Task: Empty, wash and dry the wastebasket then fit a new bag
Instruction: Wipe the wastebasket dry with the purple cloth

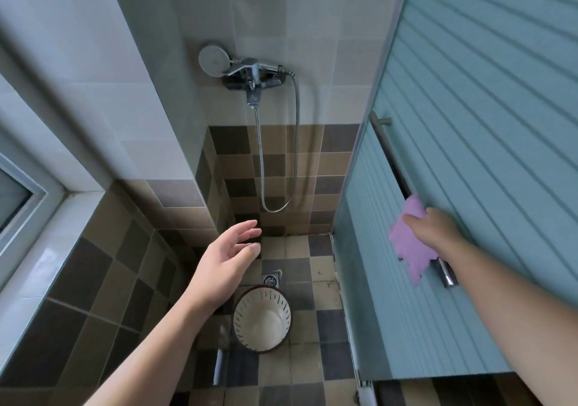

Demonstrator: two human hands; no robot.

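Observation:
A round cream wastebasket (262, 317) with slotted walls and a dark rim stands upright and empty on the shower floor, just in front of the floor drain (271, 279). My left hand (223, 263) hovers above and to the left of it, fingers relaxed and spread, holding nothing. My right hand (433, 226) grips a purple cloth (409, 251) against the metal handle bar (403, 186) of the shower door.
The frosted blue glass shower door (475, 155) fills the right side. A mixer tap (250, 77) with a shower head and a looping metal hose (294, 143) is on the far tiled wall. A glass panel (150, 93) and a window sill (47, 233) lie to the left.

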